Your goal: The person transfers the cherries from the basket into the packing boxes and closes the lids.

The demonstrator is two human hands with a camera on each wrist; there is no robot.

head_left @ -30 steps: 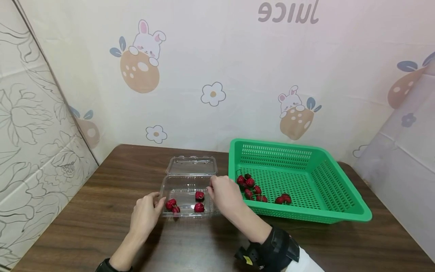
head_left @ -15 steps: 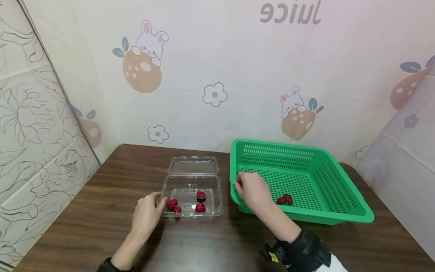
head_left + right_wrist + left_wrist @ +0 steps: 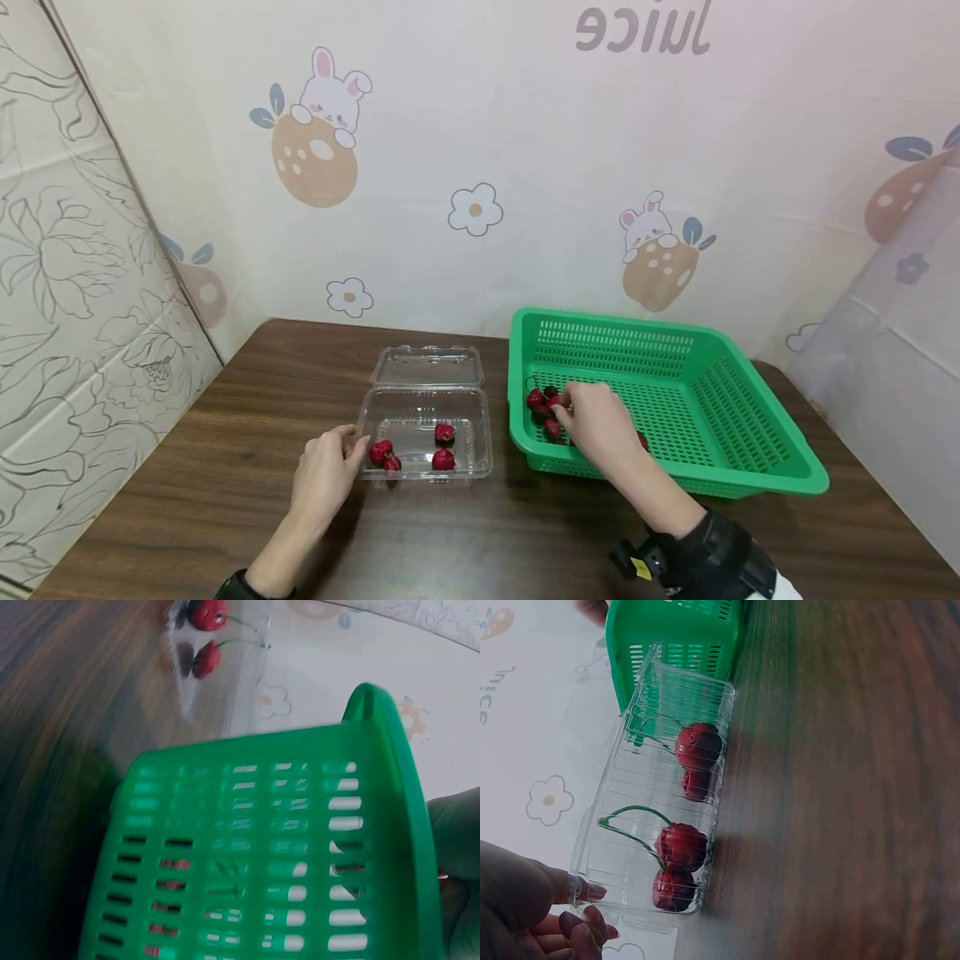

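My left hand (image 3: 324, 471) grips the left wall of a clear plastic clamshell box (image 3: 480, 450), whose lid (image 3: 427, 367) lies open at the back. Two pairs of red cherries (image 3: 381, 452) are inside; green stems (image 3: 634, 810) show in the left wrist view. My right hand (image 3: 600, 421) is over the left part of a green basket (image 3: 720, 483), thumb and fingertips at a clump of dark red cherries (image 3: 537, 400). Whether it pinches one cannot be made out. In the right wrist view the basket wall (image 3: 247, 750) hides most of the fingers.
Both containers stand on a dark wooden table (image 3: 247, 433), the basket right of the box with a narrow gap between. Another cherry (image 3: 642, 440) shows partly behind the right wrist. A printed cloth (image 3: 465, 125) hangs behind the table.
My right hand has gone from the box's right side into the basket, then shifted slightly right, uncovering part of the cherry clump. My left hand stays on the box.
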